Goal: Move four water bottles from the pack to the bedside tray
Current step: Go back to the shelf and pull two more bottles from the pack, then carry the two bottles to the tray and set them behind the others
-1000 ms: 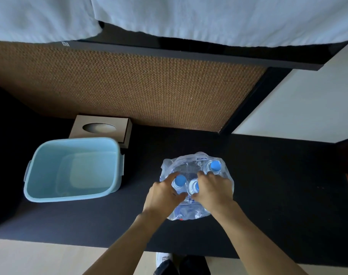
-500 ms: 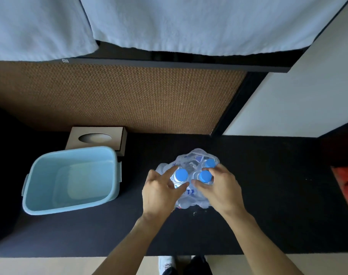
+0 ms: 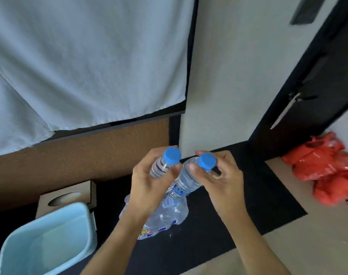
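Observation:
My left hand [image 3: 147, 185] grips a clear water bottle [image 3: 162, 165] with a blue cap near its neck. My right hand [image 3: 220, 175] grips a second blue-capped water bottle [image 3: 186, 183] just to the right of it. Both bottles are lifted above the plastic-wrapped pack [image 3: 165, 215], which lies crumpled on the black mat below my hands. I cannot tell how many bottles the pack holds. A light blue plastic tub [image 3: 48, 243] sits empty at the lower left.
A brown tissue box [image 3: 68, 197] stands behind the tub against a woven brown panel [image 3: 79, 155]. White bedding [image 3: 85, 62] hangs above. A red plastic bag [image 3: 328, 167] lies on the floor at right, near a dark door [image 3: 308, 76].
Both hands have risen from the pack, each lifting a bottle out. The view has swung up and to the right, revealing the door and red bag.

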`<state>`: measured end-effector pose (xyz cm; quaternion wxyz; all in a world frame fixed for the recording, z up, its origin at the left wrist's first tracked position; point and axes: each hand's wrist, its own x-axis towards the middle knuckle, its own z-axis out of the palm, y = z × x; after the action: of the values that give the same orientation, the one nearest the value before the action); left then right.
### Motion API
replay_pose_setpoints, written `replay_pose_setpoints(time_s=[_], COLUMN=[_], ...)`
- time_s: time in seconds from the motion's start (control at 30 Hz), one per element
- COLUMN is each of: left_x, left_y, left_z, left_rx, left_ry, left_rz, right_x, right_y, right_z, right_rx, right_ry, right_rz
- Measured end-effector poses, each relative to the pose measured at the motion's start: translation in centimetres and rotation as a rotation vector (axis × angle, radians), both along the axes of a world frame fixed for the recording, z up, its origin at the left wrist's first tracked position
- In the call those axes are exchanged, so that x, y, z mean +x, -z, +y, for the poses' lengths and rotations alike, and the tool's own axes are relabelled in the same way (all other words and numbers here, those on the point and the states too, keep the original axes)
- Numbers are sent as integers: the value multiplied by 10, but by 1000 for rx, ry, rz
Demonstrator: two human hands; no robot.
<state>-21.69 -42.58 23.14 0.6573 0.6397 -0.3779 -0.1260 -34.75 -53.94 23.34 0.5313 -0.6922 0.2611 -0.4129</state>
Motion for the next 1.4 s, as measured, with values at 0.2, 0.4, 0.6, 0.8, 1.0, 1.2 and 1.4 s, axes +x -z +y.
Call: replay_pose_setpoints(time_s=[0.2, 0.4, 0.6, 0.8, 1.0, 1.2, 1.4], left_x=[-124, -367, -640, -882, -1089, -1302, -1520], left_y=[-125, -228, -282, -303, -299, -293, -319], left_z=[-58, -51, 46, 185, 317, 431, 529], left_rx=[-111, -225, -298, -269, -278, -266, -239], left_ry=[455, 1041, 1457, 1862, 2161, 2447, 2657], left_rz=[0, -95, 9, 137, 94, 132, 202], right_x=[-149, -398, -643, -842, -1004, -1170, -1339], right_y=[-124, -227, -293, -321, -301, -295, -331], right_z=[-5, 68, 236, 421, 579, 703, 797], right_rx=[-40, -161, -238, -186, -240, -283, -318], right_ry=[285, 658, 1126, 1486, 1976, 2214, 2432], right_rz=[-125, -191, -108, -68, -21, 85, 202])
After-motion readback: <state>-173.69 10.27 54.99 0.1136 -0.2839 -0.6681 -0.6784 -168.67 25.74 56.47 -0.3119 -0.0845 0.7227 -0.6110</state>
